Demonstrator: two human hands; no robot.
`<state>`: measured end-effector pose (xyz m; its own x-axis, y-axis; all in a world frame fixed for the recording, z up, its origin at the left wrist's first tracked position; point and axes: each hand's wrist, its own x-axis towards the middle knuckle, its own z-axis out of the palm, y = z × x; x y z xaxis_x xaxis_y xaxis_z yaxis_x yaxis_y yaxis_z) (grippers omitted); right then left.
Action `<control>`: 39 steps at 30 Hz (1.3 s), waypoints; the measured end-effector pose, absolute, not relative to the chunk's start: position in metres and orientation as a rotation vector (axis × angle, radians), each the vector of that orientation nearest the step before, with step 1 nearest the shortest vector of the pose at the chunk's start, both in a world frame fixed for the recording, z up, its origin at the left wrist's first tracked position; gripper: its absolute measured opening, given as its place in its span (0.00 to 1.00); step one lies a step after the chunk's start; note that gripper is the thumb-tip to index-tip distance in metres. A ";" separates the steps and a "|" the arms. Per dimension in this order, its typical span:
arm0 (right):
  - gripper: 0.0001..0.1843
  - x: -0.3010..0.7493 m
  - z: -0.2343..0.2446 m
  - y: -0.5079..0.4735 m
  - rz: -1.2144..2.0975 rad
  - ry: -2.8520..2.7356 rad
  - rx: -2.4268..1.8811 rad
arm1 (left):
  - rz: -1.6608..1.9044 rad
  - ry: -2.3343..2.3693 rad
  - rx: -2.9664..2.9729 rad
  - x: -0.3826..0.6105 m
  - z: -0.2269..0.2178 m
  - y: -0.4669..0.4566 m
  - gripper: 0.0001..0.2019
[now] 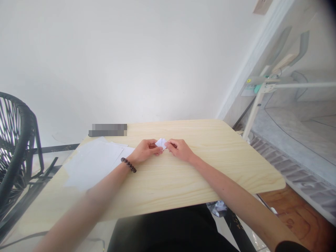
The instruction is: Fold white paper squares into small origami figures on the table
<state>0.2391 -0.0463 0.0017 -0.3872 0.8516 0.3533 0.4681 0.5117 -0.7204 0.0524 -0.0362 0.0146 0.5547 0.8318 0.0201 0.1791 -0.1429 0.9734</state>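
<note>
A small piece of folded white paper (161,142) is between my two hands, just above or on the wooden table, near its middle. My left hand (146,150), with a dark bead bracelet (128,165) on the wrist, pinches the paper's left and lower side between thumb and fingers. On the right side, my right hand (180,148) grips the paper's edge with thumb and index finger. The fingertips hide part of the folds. Loose white sheets (91,162) lie spread on the table to the left of my left forearm.
The light wooden table (162,196) stands against a white wall. A dark blurred-out object (107,130) lies at its back left edge. At the left is a dark woven chair (21,140); at the right, a white metal frame (253,113) beside a bed.
</note>
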 end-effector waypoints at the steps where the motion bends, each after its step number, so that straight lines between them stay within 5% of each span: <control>1: 0.17 0.239 0.002 -0.047 0.707 -2.045 -1.067 | 0.707 0.846 1.670 0.052 0.015 -0.036 0.13; 8: 0.17 0.240 0.005 -0.049 0.779 -2.068 -1.077 | 0.672 0.845 1.744 0.050 0.014 -0.037 0.13; 20: 0.12 0.241 -0.007 -0.038 0.251 -2.134 -1.382 | 0.780 1.152 2.323 0.047 0.007 -0.029 0.15; 39: 0.15 0.244 0.001 -0.045 0.126 -2.395 -1.349 | 0.696 1.267 2.588 0.052 -0.002 -0.029 0.13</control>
<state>0.2436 -0.0450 0.0006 -0.4626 0.8386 0.2876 0.8039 0.5336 -0.2628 0.0520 -0.0290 -0.0015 0.5279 0.7820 0.3314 0.6992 -0.6217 0.3530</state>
